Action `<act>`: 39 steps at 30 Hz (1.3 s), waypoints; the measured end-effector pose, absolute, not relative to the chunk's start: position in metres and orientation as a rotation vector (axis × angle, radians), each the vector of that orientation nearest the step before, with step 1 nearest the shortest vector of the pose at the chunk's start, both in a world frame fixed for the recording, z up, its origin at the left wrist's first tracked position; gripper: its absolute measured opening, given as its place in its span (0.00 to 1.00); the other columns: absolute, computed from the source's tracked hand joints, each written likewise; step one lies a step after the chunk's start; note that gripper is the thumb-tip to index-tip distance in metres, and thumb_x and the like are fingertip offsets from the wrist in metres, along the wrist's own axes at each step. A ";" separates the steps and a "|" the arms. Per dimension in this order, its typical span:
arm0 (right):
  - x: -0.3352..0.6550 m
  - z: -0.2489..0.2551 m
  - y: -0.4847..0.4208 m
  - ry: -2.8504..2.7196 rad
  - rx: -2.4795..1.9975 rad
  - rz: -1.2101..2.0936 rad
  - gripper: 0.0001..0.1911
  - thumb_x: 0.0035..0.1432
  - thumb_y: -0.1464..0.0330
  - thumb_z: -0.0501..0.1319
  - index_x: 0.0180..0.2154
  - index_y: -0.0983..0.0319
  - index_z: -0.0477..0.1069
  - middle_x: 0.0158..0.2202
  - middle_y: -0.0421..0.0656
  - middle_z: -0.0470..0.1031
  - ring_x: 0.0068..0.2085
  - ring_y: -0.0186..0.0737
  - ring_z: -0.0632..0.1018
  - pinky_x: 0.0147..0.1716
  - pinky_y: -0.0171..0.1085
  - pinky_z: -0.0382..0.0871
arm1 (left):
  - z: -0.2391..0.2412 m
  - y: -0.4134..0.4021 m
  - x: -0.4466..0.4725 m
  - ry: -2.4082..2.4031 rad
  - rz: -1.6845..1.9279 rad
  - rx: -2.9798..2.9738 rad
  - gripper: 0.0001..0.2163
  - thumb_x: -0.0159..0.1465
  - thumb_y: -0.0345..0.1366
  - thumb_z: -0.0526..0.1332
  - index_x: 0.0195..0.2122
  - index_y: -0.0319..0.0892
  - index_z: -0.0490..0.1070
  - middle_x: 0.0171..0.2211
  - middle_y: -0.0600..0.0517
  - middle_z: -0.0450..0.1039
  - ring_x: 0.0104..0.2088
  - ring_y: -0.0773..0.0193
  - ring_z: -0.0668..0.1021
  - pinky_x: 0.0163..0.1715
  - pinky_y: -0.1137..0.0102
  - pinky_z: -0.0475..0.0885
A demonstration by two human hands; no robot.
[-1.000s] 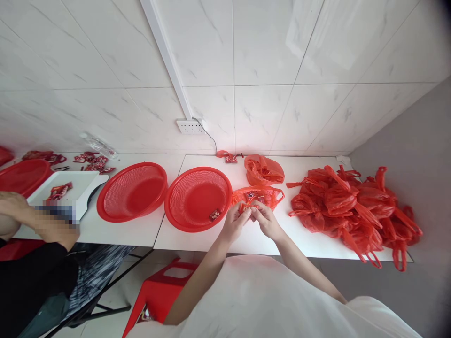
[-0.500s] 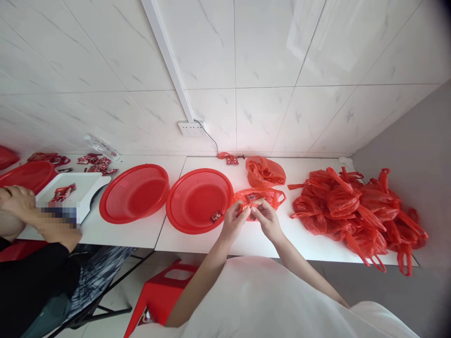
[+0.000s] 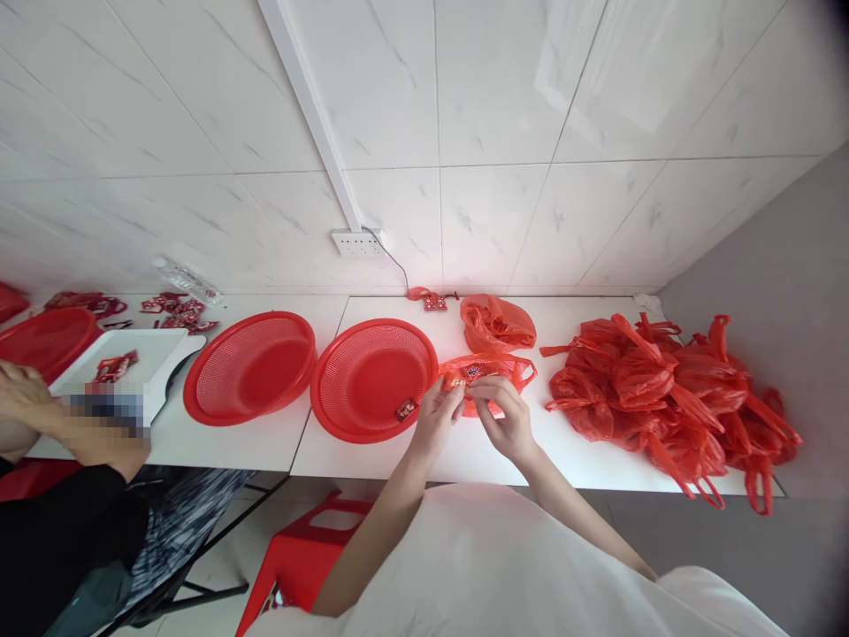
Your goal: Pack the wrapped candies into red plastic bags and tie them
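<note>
My left hand [image 3: 434,414] is closed, its thumb and fingers pinching a small red packet [image 3: 456,383] with pale marks, partly hidden by the fingers. Close by on the right is my right hand [image 3: 509,416], its thumb apart from the bent fingers, whose tips reach toward the left hand. Both hands are over the near side of an open, see-through red plastic bag [image 3: 523,372] on the white table. Another red packet with pale lettering [image 3: 475,371] shows at the bag's mouth. One dark red packet [image 3: 406,410] lies in the red basket [image 3: 325,398] beside my left hand.
Tied red bags [image 3: 643,380] pile up on the right. Behind my hands sits another red bag [image 3: 497,323]. A second red basket [image 3: 199,389] stands to the left. Farther left, a co-worker's arm [image 3: 99,442] reaches over a white tray [image 3: 159,345]. A red stool [image 3: 292,548] stands below.
My right thumb and fingers have parted from the pinch beside my left hand. More of the small packet shows in my left fingers. The view has shifted slightly.
</note>
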State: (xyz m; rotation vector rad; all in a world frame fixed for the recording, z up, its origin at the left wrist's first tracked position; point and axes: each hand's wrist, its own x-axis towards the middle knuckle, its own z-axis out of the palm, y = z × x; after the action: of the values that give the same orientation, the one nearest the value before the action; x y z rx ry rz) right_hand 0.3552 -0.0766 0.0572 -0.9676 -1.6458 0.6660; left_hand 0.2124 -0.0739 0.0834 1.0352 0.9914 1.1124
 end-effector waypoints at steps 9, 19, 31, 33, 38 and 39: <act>0.353 0.064 -0.087 -1.411 -0.956 1.017 0.17 0.66 0.53 0.49 0.41 0.58 0.67 0.35 0.45 0.72 0.34 0.42 0.74 0.35 0.42 0.69 | 0.089 -0.083 0.209 0.948 1.090 1.076 0.15 0.63 0.42 0.59 0.24 0.43 0.57 0.16 0.60 0.53 0.20 0.72 0.57 0.22 0.71 0.53; 0.349 0.065 -0.087 -1.242 -0.982 1.284 0.14 0.63 0.54 0.56 0.34 0.58 0.64 0.30 0.42 0.72 0.31 0.41 0.75 0.34 0.42 0.71 | 0.081 -0.087 0.216 0.913 1.051 1.036 0.12 0.64 0.47 0.59 0.33 0.43 0.64 0.19 0.59 0.58 0.20 0.72 0.61 0.21 0.74 0.55; 0.351 0.064 -0.082 -1.413 -0.948 0.936 0.05 0.59 0.66 0.64 0.38 0.56 0.72 0.40 0.44 0.70 0.43 0.42 0.73 0.41 0.43 0.70 | 0.072 -0.087 0.207 0.986 1.130 1.281 0.11 0.67 0.44 0.56 0.36 0.42 0.70 0.22 0.56 0.62 0.23 0.71 0.65 0.23 0.73 0.61; 0.353 0.064 -0.081 -1.438 -0.935 0.891 0.05 0.58 0.67 0.65 0.38 0.56 0.73 0.40 0.44 0.70 0.42 0.42 0.74 0.42 0.43 0.70 | 0.073 -0.087 0.207 1.010 1.132 1.323 0.11 0.67 0.43 0.56 0.35 0.42 0.71 0.22 0.56 0.63 0.24 0.70 0.67 0.25 0.73 0.63; 0.355 0.066 -0.082 -1.504 -0.941 0.794 0.06 0.59 0.68 0.64 0.41 0.56 0.73 0.39 0.44 0.71 0.42 0.42 0.73 0.40 0.43 0.69 | 0.074 -0.087 0.207 1.078 1.134 1.423 0.11 0.67 0.42 0.56 0.39 0.42 0.73 0.22 0.57 0.65 0.23 0.70 0.68 0.26 0.74 0.64; 0.355 0.067 -0.082 -1.513 -0.944 0.778 0.06 0.59 0.68 0.63 0.41 0.56 0.73 0.39 0.44 0.71 0.41 0.42 0.73 0.40 0.43 0.69 | 0.074 -0.087 0.207 1.092 1.133 1.444 0.11 0.67 0.42 0.56 0.40 0.42 0.74 0.21 0.57 0.65 0.23 0.71 0.68 0.26 0.74 0.64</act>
State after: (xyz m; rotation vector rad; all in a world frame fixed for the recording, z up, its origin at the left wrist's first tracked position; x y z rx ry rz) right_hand 0.3555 -0.0817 0.0668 -0.9441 -1.5130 0.7777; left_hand 0.2067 -0.0871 0.0735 1.4437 1.0919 1.1327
